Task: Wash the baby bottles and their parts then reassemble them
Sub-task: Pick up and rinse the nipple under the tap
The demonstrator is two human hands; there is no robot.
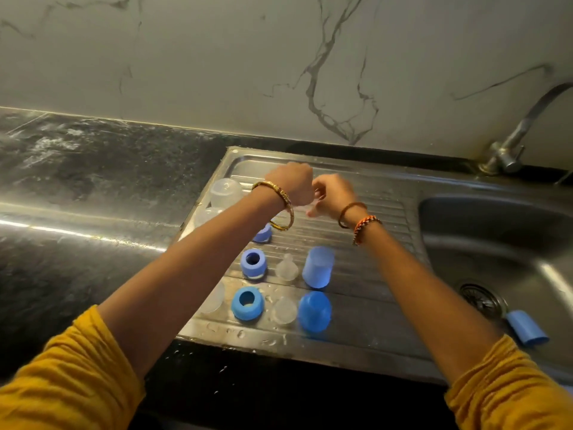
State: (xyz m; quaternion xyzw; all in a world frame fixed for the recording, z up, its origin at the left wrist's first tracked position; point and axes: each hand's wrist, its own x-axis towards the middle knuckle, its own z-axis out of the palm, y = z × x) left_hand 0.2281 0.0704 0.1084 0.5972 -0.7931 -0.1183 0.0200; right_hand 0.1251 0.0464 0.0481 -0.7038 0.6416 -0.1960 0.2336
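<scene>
While both hands work close together over the drainboard (pixel 366 187), the right hand (pixel 333 193) has its fingers curled, pinching something clear and blurred; the left hand (pixel 291 184) is fisted, contents hidden. Judged light, wet, slippery. Nipples (pixel 286 268) soft: hold by base. Blue rings (pixel 253 262) stiff: grip by the outer wall.

The ribbed stainless-steel draining board (pixel 366 193) looks brushed and wet, with droplets near its front edge. On it stand glossy blue plastic collar rings (pixel 248 303), frosted translucent silicone teats (pixel 286 268) and smooth semi-clear blue plastic caps (pixel 318 267). The black speckled stone counter (pixel 93 169) is polished, the grey-veined marble-look wall (pixel 279 57) satin
</scene>
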